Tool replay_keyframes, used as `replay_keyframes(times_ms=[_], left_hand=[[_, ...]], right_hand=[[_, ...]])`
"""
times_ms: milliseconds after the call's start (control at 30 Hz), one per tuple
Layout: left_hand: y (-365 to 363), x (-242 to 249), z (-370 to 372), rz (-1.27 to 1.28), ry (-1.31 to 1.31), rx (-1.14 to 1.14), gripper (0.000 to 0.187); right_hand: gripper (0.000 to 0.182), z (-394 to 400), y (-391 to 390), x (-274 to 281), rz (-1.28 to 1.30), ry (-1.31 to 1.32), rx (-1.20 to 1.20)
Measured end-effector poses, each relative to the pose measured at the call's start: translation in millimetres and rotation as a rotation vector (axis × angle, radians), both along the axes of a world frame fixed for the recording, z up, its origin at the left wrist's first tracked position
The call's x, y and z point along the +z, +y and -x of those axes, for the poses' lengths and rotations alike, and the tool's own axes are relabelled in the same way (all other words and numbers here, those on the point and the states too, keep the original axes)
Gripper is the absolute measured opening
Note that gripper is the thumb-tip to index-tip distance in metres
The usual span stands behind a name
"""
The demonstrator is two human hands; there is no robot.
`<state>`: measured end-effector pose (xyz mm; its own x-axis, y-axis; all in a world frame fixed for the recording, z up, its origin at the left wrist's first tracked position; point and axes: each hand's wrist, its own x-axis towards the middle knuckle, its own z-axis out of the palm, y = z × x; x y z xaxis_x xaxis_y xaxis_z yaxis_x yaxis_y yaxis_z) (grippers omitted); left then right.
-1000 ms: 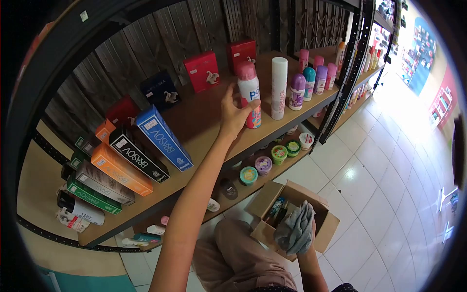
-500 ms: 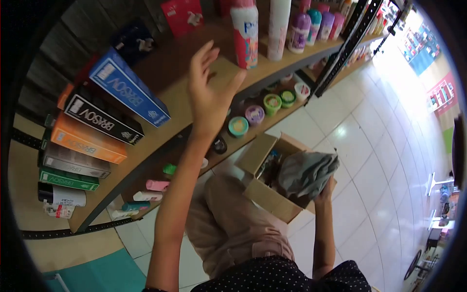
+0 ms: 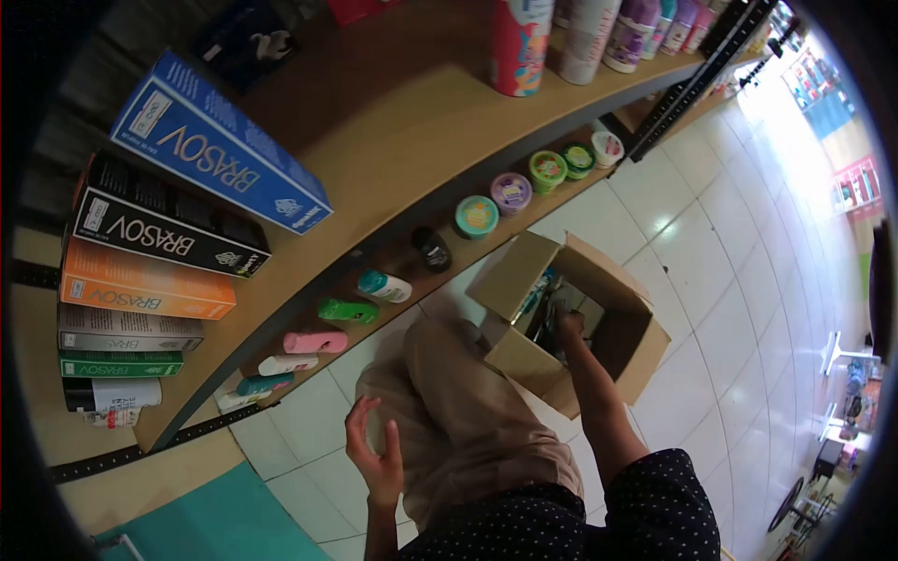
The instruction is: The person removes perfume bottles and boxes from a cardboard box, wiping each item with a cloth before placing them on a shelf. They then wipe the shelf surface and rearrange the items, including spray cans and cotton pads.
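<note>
My right hand (image 3: 567, 327) is down inside an open cardboard box (image 3: 622, 360) on the floor, among small dark and shiny packages (image 3: 538, 313). Its fingers are in shadow, so what they touch or grip is hidden. My left hand (image 3: 376, 453) hangs over the floor beside my left thigh, fingers apart and nothing in it. Above it, on the lower shelf, lie a pink bottle (image 3: 315, 342) and a green bottle (image 3: 347, 310).
The upper wooden shelf (image 3: 393, 140) carries a row of BRASOV perfume boxes (image 3: 224, 154) and a red-and-white spray can (image 3: 520, 47). Round tubs (image 3: 477, 216) line the lower shelf near the cardboard box. A black perforated post (image 3: 697, 84) stands at the right.
My left hand has dropped from the upper shelf to beside my leg. The right hand has gone from holding a crumpled grey sheet to inside the box; the sheet is out of sight.
</note>
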<state>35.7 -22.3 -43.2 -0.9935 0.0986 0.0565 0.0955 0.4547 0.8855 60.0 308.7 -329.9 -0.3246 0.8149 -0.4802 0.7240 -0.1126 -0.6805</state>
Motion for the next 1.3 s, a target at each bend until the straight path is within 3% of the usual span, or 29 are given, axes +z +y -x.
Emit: replay_keyframes(times_ms=[33,133,267,300,367,400,467,533,567,667,700,733,767,833,867,933,967,1067,1133,1167,1233,1300], left_hand=[[-1,-1,-2,0.016,-0.024,0.064,0.040],[-3,-1,-4,0.007,-0.054,0.102,0.039],[-3,-2,-1,0.037,-0.090,0.089,0.039],[-4,-3,1,0.036,-0.110,0.056,0.040],[-4,-2,3,0.030,-0.137,0.027,0.041],[-2,-1,6,0.019,-0.115,0.031,0.040],[2,-2,11,-0.004,-0.100,0.029,0.040],[9,-4,15,-0.071,-0.139,-0.025,0.041],[16,-3,17,-0.089,-0.145,-0.040,0.041],[40,7,25,-0.201,-0.257,-0.160,0.042],[49,10,27,-0.260,-0.295,-0.244,0.043],[57,14,30,-0.314,-0.332,-0.321,0.044],[65,17,34,-0.317,-0.321,-0.307,0.044],[76,24,42,-0.589,-0.484,-0.436,0.046],[80,31,45,-0.587,-0.467,-0.400,0.046],[81,46,48,-0.901,-0.500,-0.426,0.053],[77,49,49,-0.899,-0.476,-0.395,0.053],[67,54,48,-0.944,-0.434,-0.261,0.046],[59,53,48,-0.917,-0.359,-0.194,0.044],[57,52,48,-0.890,-0.303,-0.147,0.041],[53,50,51,-0.883,-0.265,-0.141,0.039],[53,51,56,-0.876,-0.226,-0.143,0.037]], right_hand=[[0.064,14,-12,25,-0.020,-0.119,-0.013],[0.057,28,-18,27,-0.035,-0.252,0.099],[0.059,19,-9,28,-0.127,-0.278,0.155],[0.056,7,5,3,-0.163,-0.232,0.298],[0.053,-1,11,11,-0.203,-0.193,0.446],[0.050,-2,11,52,-0.005,0.068,0.315],[0.048,-14,20,86,0.179,0.319,0.173],[0.045,-40,39,108,0.444,0.485,0.082],[0.045,-50,45,124,0.422,0.482,0.071],[0.056,-54,51,196,0.881,0.628,0.428],[0.061,-53,37,206,0.950,0.710,0.352],[0.065,-36,16,239,1.123,0.845,0.439],[0.065,-32,1,246,1.128,0.843,0.457],[0.065,-25,-28,253,1.331,0.671,0.171],[0.062,-15,-43,259,1.466,0.670,0.269],[0.051,-2,-70,255,1.614,0.668,0.396],[0.046,3,-82,253,1.658,0.666,0.450],[0.036,13,-120,277,1.558,0.566,0.465],[0.028,14,-141,290,0.960,0.559,0.416],[0.028,13,-144,297,0.962,0.558,0.425],[0.025,12,-148,311,0.627,0.589,0.750],[0.029,12,-142,315,0.656,0.577,0.782]])
